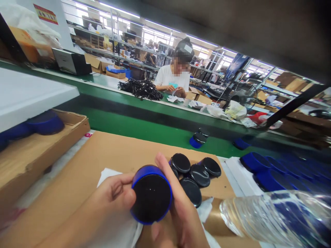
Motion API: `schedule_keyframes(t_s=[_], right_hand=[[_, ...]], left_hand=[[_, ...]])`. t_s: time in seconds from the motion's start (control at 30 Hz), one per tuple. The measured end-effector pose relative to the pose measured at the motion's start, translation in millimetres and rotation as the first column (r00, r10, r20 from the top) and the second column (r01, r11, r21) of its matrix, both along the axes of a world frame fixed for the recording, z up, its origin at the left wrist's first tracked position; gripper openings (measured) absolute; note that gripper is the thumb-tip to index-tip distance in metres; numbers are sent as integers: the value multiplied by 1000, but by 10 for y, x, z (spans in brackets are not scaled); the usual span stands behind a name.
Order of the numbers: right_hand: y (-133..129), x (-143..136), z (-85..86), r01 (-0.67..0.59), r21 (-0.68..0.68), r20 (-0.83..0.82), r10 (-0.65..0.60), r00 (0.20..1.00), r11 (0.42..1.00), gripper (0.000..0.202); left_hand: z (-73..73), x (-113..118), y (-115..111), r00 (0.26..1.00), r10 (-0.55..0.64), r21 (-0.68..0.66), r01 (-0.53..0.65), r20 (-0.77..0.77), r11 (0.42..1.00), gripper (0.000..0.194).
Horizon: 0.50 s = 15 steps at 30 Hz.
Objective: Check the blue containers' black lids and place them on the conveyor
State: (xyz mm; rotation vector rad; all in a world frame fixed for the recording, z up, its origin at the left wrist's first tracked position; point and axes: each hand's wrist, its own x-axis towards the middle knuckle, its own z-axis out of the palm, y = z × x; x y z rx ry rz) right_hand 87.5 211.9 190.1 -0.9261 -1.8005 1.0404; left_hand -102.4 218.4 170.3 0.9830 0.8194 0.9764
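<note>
Both hands run off the bottom edge, the left hand (pixel 113 201) at the wrist and the right hand (pixel 181 213) across the palm. The clear bottle (pixel 274 217) is smeared and cut by the right edge. The blue pieces (pixel 284 172) behind it blur together. Another person's hands (pixel 177 90) across the belt are too small to read.

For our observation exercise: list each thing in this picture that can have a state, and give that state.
Left hand: closed on the blue speaker.
Right hand: closed on the same speaker.
Blue speaker: held up, black face toward the camera.
Loose speakers: lying clustered on the cardboard.
Water bottle: lying on its side.
Cardboard tray: open.
</note>
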Motion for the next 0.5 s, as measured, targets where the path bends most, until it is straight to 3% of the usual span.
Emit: schedule_keyframes(t_s=[0.07,0.17,0.23,0.3,0.37,0.43,0.5], right_hand=[[-19,13,-4,10,20,-19,-10,1000,1000,79],[-47,1,-10,62,62,-79,-57,995,996,58],[-57,-23,-16,128,46,-136,-121,983,991,46],[-58,-53,-27,182,3,-179,-179,968,983,39],[-51,-80,-46,224,-30,-164,-226,960,974,35],[-41,-103,-67,280,-50,-129,-284,950,959,35],[-32,-117,-87,344,-89,-93,-352,932,935,47]], left_hand=[[35,16,-15,998,-51,-57,53,30,997,58],[60,22,-44,996,-70,-20,70,-47,997,64],[39,20,-59,991,-25,91,38,-132,995,65],[-11,12,-68,962,128,287,-56,-241,956,61],[-65,-6,-69,851,362,559,-100,-381,823,55],[-98,-29,-67,671,550,769,48,-498,638,61],[-101,-39,-74,541,650,839,245,-533,485,69]])
